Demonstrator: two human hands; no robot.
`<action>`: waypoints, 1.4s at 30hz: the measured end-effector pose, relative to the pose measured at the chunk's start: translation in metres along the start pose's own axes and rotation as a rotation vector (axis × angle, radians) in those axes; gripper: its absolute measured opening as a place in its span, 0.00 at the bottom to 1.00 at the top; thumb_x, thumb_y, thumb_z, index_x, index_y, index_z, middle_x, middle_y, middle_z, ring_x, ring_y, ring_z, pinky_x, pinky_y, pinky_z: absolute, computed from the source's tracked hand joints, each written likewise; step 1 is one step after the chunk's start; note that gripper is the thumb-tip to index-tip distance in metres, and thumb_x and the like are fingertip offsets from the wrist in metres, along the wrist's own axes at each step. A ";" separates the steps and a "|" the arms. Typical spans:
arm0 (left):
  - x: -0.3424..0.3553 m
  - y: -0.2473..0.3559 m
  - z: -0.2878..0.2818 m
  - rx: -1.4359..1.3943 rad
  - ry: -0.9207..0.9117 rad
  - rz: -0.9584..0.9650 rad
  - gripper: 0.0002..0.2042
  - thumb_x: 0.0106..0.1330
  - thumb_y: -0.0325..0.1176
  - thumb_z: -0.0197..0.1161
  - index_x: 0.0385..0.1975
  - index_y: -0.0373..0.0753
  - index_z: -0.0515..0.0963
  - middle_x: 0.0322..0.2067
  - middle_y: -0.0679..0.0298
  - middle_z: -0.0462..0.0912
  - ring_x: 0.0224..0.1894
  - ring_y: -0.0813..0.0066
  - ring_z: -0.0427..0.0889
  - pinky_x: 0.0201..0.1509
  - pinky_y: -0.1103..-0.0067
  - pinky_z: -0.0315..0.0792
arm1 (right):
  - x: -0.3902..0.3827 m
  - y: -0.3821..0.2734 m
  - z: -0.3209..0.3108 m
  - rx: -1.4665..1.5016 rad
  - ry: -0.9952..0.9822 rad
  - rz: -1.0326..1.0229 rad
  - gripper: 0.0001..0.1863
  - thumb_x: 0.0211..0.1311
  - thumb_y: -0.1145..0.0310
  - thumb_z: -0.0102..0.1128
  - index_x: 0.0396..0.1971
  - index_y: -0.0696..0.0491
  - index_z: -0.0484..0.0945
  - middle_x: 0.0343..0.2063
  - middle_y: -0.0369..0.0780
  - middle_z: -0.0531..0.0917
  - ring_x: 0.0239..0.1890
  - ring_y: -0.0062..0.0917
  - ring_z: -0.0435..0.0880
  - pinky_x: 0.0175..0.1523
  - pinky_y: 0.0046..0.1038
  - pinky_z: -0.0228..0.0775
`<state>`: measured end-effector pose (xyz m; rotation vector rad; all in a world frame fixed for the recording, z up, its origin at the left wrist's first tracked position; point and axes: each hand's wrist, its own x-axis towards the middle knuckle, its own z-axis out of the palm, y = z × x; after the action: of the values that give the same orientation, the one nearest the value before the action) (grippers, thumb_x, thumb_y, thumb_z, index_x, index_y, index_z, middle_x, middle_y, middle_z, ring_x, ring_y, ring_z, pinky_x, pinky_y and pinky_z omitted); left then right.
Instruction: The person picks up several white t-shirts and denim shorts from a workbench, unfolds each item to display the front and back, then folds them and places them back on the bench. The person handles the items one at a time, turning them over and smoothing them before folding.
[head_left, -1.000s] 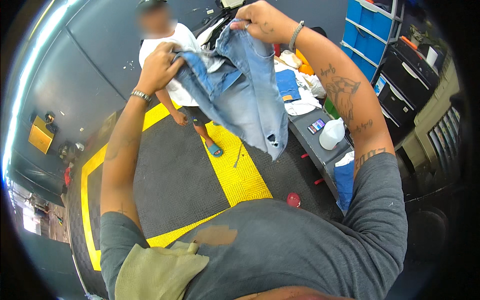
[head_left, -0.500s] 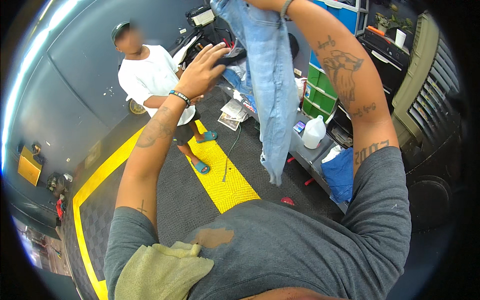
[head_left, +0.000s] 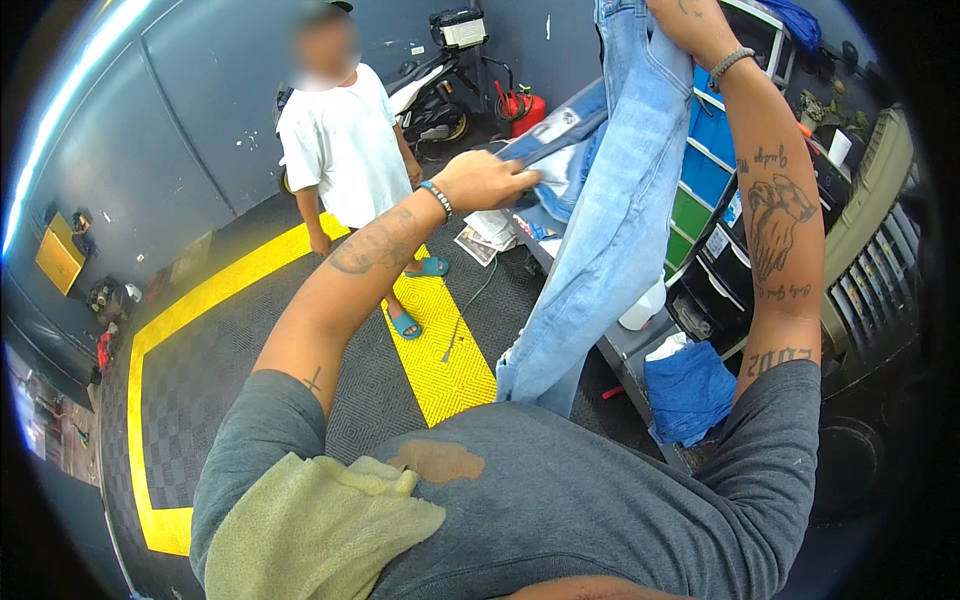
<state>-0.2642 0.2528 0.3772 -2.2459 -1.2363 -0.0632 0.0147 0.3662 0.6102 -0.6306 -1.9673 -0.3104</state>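
Observation:
Light-blue jeans (head_left: 620,210) hang in front of me, their legs reaching down to the front of my shirt. My left hand (head_left: 487,182) is closed on a denim waistband edge, pulled out to the left, where a pale lining shows. At the upper edge of the picture, my right hand (head_left: 695,28) grips the top of the jeans from the right; some of its fingers are cut off or hidden. A yellowish-green towel (head_left: 310,525) lies over my left shoulder.
A person in a white shirt (head_left: 345,150) stands ahead on the left. Behind them are a motorcycle (head_left: 430,100) and a red tank (head_left: 522,112). To the right are drawers (head_left: 712,160), a low bench (head_left: 640,350), a white jug (head_left: 642,308) and folded blue denim (head_left: 688,390). Papers (head_left: 488,235) lie on the floor.
My left hand, open and apart before, has moved right and closed on the denim. The jeans and my right hand have shifted right, and the waistband is spread. The person's arms have lowered.

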 end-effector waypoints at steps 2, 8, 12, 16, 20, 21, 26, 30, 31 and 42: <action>-0.011 -0.008 0.008 -0.073 0.148 0.057 0.21 0.63 0.37 0.67 0.56 0.51 0.75 0.30 0.63 0.84 0.32 0.61 0.88 0.31 0.65 0.79 | -0.002 0.002 0.005 -0.010 -0.043 -0.002 0.17 0.66 0.61 0.63 0.30 0.62 0.86 0.30 0.56 0.86 0.35 0.51 0.86 0.44 0.44 0.76; -0.030 -0.032 -0.014 -0.035 0.253 0.120 0.20 0.71 0.59 0.60 0.37 0.47 0.80 0.19 0.63 0.79 0.26 0.61 0.84 0.34 0.66 0.75 | -0.013 0.007 0.019 0.213 -0.146 -0.071 0.11 0.68 0.69 0.62 0.38 0.63 0.86 0.36 0.52 0.88 0.40 0.42 0.89 0.48 0.36 0.79; -0.030 -0.026 -0.037 -0.040 0.336 -0.001 0.17 0.69 0.47 0.68 0.21 0.44 0.83 0.19 0.61 0.79 0.29 0.61 0.84 0.36 0.65 0.74 | -0.020 0.008 0.035 0.279 -0.212 -0.267 0.06 0.66 0.76 0.58 0.39 0.57 0.83 0.33 0.49 0.86 0.39 0.43 0.84 0.50 0.37 0.76; -0.027 -0.026 -0.049 -0.654 0.524 -0.348 0.11 0.71 0.35 0.67 0.33 0.32 0.86 0.26 0.56 0.84 0.30 0.65 0.84 0.38 0.70 0.76 | -0.031 0.011 0.064 0.266 -0.351 -0.218 0.09 0.63 0.79 0.53 0.38 0.59 0.82 0.34 0.51 0.85 0.40 0.46 0.84 0.50 0.39 0.76; -0.024 -0.042 -0.058 -0.804 0.569 -0.512 0.12 0.75 0.33 0.61 0.46 0.31 0.86 0.32 0.58 0.88 0.34 0.78 0.84 0.43 0.78 0.77 | -0.044 0.010 0.096 0.231 -0.346 -0.305 0.09 0.69 0.79 0.50 0.39 0.61 0.80 0.33 0.49 0.84 0.38 0.45 0.83 0.48 0.40 0.76; -0.024 -0.047 -0.061 -0.992 0.495 -0.580 0.14 0.76 0.33 0.59 0.48 0.30 0.86 0.35 0.59 0.90 0.37 0.79 0.85 0.45 0.79 0.77 | -0.045 0.009 0.102 0.237 -0.388 -0.300 0.08 0.69 0.78 0.50 0.39 0.61 0.80 0.33 0.49 0.84 0.38 0.45 0.83 0.48 0.40 0.76; -0.029 -0.061 -0.068 -0.985 0.082 -0.725 0.20 0.75 0.45 0.66 0.47 0.31 0.87 0.38 0.65 0.90 0.40 0.82 0.83 0.47 0.80 0.77 | -0.049 -0.006 0.116 0.266 -0.416 -0.296 0.08 0.67 0.71 0.56 0.39 0.58 0.81 0.34 0.50 0.86 0.41 0.47 0.85 0.50 0.41 0.77; -0.039 -0.059 -0.069 -1.125 -0.097 -0.652 0.25 0.65 0.54 0.75 0.41 0.33 0.90 0.32 0.66 0.90 0.34 0.78 0.83 0.42 0.79 0.76 | -0.054 -0.020 0.115 0.174 -0.465 -0.322 0.14 0.71 0.59 0.63 0.37 0.56 0.82 0.34 0.48 0.87 0.41 0.45 0.86 0.50 0.41 0.77; -0.040 -0.059 -0.069 -1.132 -0.171 -0.655 0.23 0.64 0.50 0.77 0.41 0.32 0.90 0.31 0.67 0.89 0.33 0.81 0.82 0.42 0.80 0.76 | -0.055 -0.021 0.115 0.170 -0.463 -0.353 0.16 0.71 0.56 0.65 0.37 0.55 0.83 0.34 0.48 0.87 0.40 0.45 0.86 0.49 0.41 0.77; -0.046 -0.077 -0.063 -1.003 0.027 -0.822 0.18 0.73 0.44 0.63 0.42 0.32 0.86 0.33 0.72 0.82 0.37 0.85 0.77 0.42 0.82 0.72 | -0.036 -0.013 0.148 0.409 -0.489 -0.647 0.10 0.66 0.67 0.60 0.34 0.59 0.83 0.31 0.54 0.86 0.37 0.51 0.86 0.45 0.46 0.76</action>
<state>-0.3369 0.2176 0.4512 -2.2066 -2.3837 -1.2505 -0.0912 0.4145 0.5107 0.2390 -2.5794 -0.1344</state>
